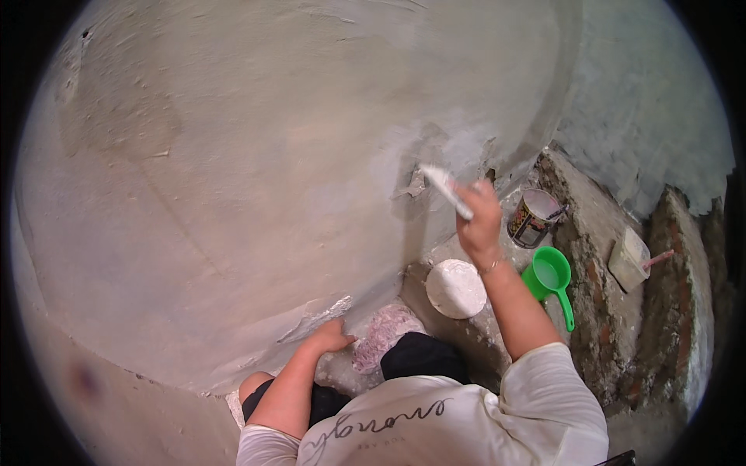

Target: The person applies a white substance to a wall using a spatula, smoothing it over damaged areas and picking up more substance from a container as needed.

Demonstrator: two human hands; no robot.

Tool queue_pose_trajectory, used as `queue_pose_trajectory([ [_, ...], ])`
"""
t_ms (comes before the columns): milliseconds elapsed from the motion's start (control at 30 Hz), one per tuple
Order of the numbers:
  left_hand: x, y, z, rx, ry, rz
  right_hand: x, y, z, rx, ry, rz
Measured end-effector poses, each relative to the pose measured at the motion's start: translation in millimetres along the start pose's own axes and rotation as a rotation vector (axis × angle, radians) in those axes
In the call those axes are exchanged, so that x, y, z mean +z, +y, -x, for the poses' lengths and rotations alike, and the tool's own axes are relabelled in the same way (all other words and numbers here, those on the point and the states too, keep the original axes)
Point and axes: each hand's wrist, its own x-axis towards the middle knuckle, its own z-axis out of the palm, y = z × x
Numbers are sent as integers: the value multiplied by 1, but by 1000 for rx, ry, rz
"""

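My right hand (480, 213) is closed around a narrow white putty scraper (444, 186). The scraper's upper end is at a damaged patch (418, 182) with lifted plaster on the large curved wall (256, 155). Low on the left, my left hand (330, 336) is near the wall's bottom edge, beside a rough smear of wet plaster (316, 317). One finger stretches to the right, and no object shows in that hand. Between my arms lies a pinkish, crumpled mass (386, 334). A round white plaster-covered surface (456, 289) is below my right hand.
Right of my right forearm stand a green dipper (550, 272) with pale liquid and an open printed can (534, 219) with a dark-handled tool. Farther right, a clear plastic tub (629, 260) with a pink handle sits on rough, broken masonry steps (598, 311).
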Motion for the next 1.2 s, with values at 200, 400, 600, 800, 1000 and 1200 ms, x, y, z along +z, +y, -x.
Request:
queue_pose_trajectory([
  [200,-4,1,0,13,-8,-16,30,-10,-39,-171,105,40],
  [400,-1,0,-1,38,7,-18,37,-18,47,-131,-158,5],
  [600,-2,1,2,17,-13,-44,8,3,-24,-6,90,68],
  [800,-6,5,0,13,-12,-22,28,31,-31,-50,66,117],
  [1000,0,4,-3,12,-26,-28,30,16,69,45,-312,-36],
  [1200,2,-1,-7,-7,-55,-54,19,33,31,431,133,-192],
])
